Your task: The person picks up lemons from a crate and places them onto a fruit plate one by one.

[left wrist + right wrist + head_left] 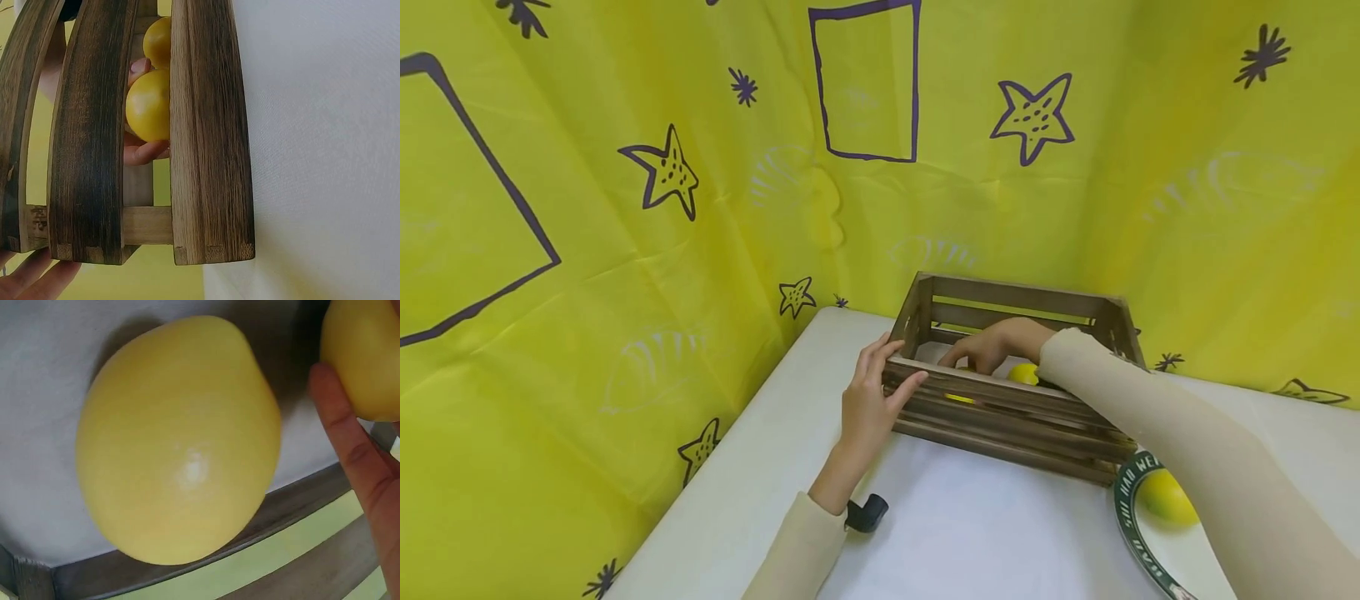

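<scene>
A brown slatted wooden crate stands on the white table. My left hand holds its near left corner, thumb on the front slat and fingers at the left end. Inside, my right hand reaches down, its fingers round a yellow lemon, seen between the slats in the left wrist view. In the right wrist view one finger lies along that lemon's side. A second lemon lies apart from the hand on the crate's pale floor. The front slats hide part of the right hand's hold.
At the right, a plate with a dark green lettered rim carries a yellow-green fruit, partly covered by the right sleeve. A black object shows beside the left wrist. Yellow patterned cloth hangs behind the table.
</scene>
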A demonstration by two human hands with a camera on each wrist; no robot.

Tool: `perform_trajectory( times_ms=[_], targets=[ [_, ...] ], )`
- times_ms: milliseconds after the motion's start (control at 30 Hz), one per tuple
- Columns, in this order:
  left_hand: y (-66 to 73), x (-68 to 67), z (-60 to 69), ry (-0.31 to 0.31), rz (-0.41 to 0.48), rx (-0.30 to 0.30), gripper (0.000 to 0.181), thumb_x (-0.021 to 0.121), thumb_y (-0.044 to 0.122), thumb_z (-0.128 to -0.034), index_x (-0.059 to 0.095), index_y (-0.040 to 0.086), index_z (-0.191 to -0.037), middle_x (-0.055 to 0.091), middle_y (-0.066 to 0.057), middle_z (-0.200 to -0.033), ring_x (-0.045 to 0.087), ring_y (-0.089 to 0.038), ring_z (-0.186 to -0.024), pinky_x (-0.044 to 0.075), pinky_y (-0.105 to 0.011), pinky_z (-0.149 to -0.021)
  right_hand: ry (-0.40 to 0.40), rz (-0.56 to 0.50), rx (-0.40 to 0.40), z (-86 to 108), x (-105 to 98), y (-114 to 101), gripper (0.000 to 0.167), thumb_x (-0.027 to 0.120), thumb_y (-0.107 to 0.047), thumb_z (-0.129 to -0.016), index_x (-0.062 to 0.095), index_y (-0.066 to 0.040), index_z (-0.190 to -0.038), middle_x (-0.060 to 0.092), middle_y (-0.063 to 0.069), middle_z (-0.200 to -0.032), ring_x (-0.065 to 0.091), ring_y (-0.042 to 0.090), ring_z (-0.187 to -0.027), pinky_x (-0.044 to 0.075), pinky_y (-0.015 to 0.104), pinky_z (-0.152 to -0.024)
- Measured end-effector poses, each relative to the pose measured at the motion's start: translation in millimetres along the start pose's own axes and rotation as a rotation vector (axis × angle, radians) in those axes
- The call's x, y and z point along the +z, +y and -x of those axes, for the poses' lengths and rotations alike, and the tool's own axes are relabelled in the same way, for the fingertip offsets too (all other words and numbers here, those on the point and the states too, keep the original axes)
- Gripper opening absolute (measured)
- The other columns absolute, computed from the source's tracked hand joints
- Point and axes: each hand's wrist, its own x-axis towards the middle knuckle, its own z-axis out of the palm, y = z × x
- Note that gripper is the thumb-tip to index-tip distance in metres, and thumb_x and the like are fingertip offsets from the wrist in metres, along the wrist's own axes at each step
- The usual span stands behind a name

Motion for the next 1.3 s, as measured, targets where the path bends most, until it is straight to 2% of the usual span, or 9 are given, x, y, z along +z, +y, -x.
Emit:
perform_trajectory(
  times_ms=[133, 233, 433, 500, 633, 800, 1067, 1167, 1300],
  targets=[
    [-0.3, -0.3, 0.1, 0.004, 0.003, 0.003, 0.052, 0.078, 0.029, -0.0836, 0.059, 0.007, -0.126, 0.054, -0.016, -0.135, 0.067, -0.036, -0.101, 0.057, -0.038, -0.067, 0.049, 0.021, 0.005, 2.9, -3.9, 0.4, 0.047, 0.067, 0.002, -0.089, 0.058, -0.014, -0.132, 0.047, 0.01, -0.141, 0.043, 0.031, -0.131, 0.045, 0.044, -0.102],
    [-0.5, -0.2, 0.0, 0.0, 0.006, 0.001, 0.052, 0.078, 0.03, -0.0836, 0.059, 0.007, -0.126, 0.054, -0.016, -0.136, 0.067, -0.035, -0.101, 0.058, -0.038, -0.067, 0.084, 0.039, -0.022, 5.4, -7.3, 1.5, 0.054, 0.061, 0.011, -0.085, 0.054, -0.008, -0.135, 0.044, 0.015, -0.144, 0.042, 0.034, -0.131, 0.043, 0.047, -0.102],
    [-0.7, -0.6, -0.6, -0.007, 0.012, -0.004, 0.052, 0.077, 0.03, -0.0843, 0.058, 0.007, -0.127, 0.053, -0.015, -0.137, 0.067, -0.035, -0.101, 0.058, -0.038, -0.069, 0.132, 0.028, -0.162, 9.8, -14.2, 3.5, 0.044, 0.072, -0.003, -0.087, 0.057, -0.008, -0.128, 0.052, 0.011, -0.134, 0.047, 0.025, -0.118, 0.042, 0.044, -0.101],
    [-0.9, -0.3, -0.6, -0.005, 0.016, -0.003, 0.052, 0.078, 0.03, -0.0841, 0.059, 0.007, -0.127, 0.053, -0.015, -0.136, 0.067, -0.035, -0.1, 0.058, -0.038, -0.069, 0.15, 0.016, -0.177, 11.8, -15.3, 3.9, 0.044, 0.073, -0.005, -0.086, 0.058, -0.007, -0.127, 0.052, 0.013, -0.134, 0.047, 0.025, -0.118, 0.041, 0.044, -0.101],
    [-0.9, -0.4, -0.7, -0.001, 0.014, 0.006, 0.052, 0.078, 0.029, -0.0836, 0.059, 0.007, -0.127, 0.054, -0.016, -0.136, 0.067, -0.035, -0.101, 0.058, -0.037, -0.069, 0.18, -0.02, -0.16, 16.7, -16.5, 3.0, 0.048, 0.074, -0.007, -0.085, 0.057, -0.004, -0.13, 0.045, 0.021, -0.144, 0.041, 0.03, -0.13, 0.038, 0.05, -0.105],
    [-1.4, -0.3, -0.4, 0.0, 0.012, 0.007, 0.053, 0.078, 0.03, -0.0835, 0.059, 0.007, -0.127, 0.054, -0.016, -0.136, 0.067, -0.035, -0.101, 0.058, -0.036, -0.069, 0.222, -0.04, -0.148, 22.4, -18.8, -0.2, 0.053, 0.076, -0.009, -0.085, 0.055, -0.001, -0.133, 0.041, 0.022, -0.147, 0.035, 0.036, -0.137, 0.04, 0.052, -0.104],
    [-2.0, -1.7, -0.8, -0.004, 0.016, -0.004, 0.052, 0.078, 0.029, -0.0833, 0.059, 0.007, -0.126, 0.054, -0.016, -0.136, 0.066, -0.036, -0.104, 0.058, -0.039, -0.074, 0.281, -0.011, -0.17, 23.3, -21.1, -6.5, 0.049, 0.076, -0.014, -0.086, 0.057, -0.006, -0.13, 0.049, 0.016, -0.139, 0.05, 0.028, -0.119, 0.049, 0.039, -0.092],
    [-1.1, -0.3, -0.7, -0.013, 0.021, -0.003, 0.052, 0.077, 0.03, -0.0844, 0.058, 0.007, -0.127, 0.053, -0.016, -0.136, 0.067, -0.036, -0.101, 0.058, -0.037, -0.071, 0.316, 0.008, -0.171, 28.2, -20.5, -9.1, 0.049, 0.077, -0.014, -0.085, 0.058, -0.006, -0.129, 0.051, 0.016, -0.137, 0.054, 0.025, -0.111, 0.05, 0.034, -0.087],
    [-0.7, -0.6, -0.5, -0.001, 0.02, 0.003, 0.052, 0.077, 0.03, -0.0841, 0.058, 0.007, -0.127, 0.053, -0.017, -0.136, 0.068, -0.036, -0.095, 0.057, -0.034, -0.064, 0.354, -0.035, -0.156, 38.4, -20.9, -14.7, 0.053, 0.078, -0.014, -0.084, 0.057, -0.005, -0.132, 0.051, 0.017, -0.137, 0.054, 0.025, -0.109, 0.05, 0.036, -0.089]
  ],
)
